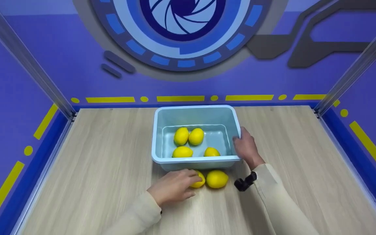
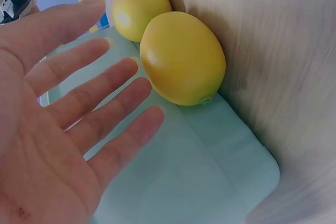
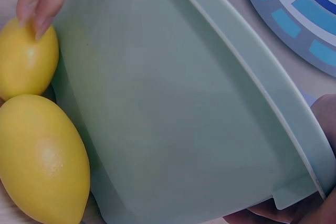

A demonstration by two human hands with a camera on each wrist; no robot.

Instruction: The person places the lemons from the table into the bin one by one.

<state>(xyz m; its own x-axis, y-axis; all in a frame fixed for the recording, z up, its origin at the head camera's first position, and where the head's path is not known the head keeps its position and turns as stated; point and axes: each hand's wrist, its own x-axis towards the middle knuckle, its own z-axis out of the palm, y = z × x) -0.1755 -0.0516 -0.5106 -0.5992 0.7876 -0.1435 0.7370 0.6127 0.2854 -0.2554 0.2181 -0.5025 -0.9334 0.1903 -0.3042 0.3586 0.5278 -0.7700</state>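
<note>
A light blue plastic bin stands at the middle of the table, with several yellow lemons inside. Two more lemons lie on the wood in front of it: a left one and a right one. My left hand reaches over the left lemon, fingers extended and spread; in the right wrist view its fingertips overlap that lemon's top. At the bin's right side my right hand grips the rim, thumb over the edge, the other fingers partly hidden outside.
The wooden tabletop runs back to a blue-purple patterned wall. Side panels with metal posts bound it left and right. A black device is strapped at the right wrist.
</note>
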